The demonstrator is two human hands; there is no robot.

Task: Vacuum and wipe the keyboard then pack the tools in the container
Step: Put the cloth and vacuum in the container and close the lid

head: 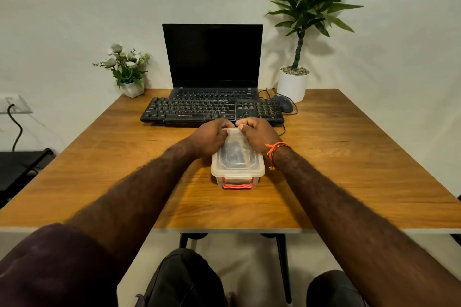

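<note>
We sit at the big wooden table (pixel 349 169), and the black keyboard (pixel 212 109) lies far back by the laptop (pixel 212 55). The clear container (pixel 238 164) sits in the middle, with dark tools inside and its lid on. Our left hand (pixel 209 136) and right hand (pixel 259 134) curl over its far end, we think to snap that side down, since the red clip (pixel 237 184) near us looks closed

A: Worktop (pixel 349 169) is wood veneer, visible grain, satin sheen. Container (pixel 238 168) is translucent plastic, slightly frosted, with a glossy red plastic latch (pixel 237 184).

B: Keyboard (pixel 212 109)?

A: Matt black plastic, same as the laptop (pixel 212 57) shell; its screen's glossy. Pot (pixel 292 87) looks smooth white, material unclear.
</note>
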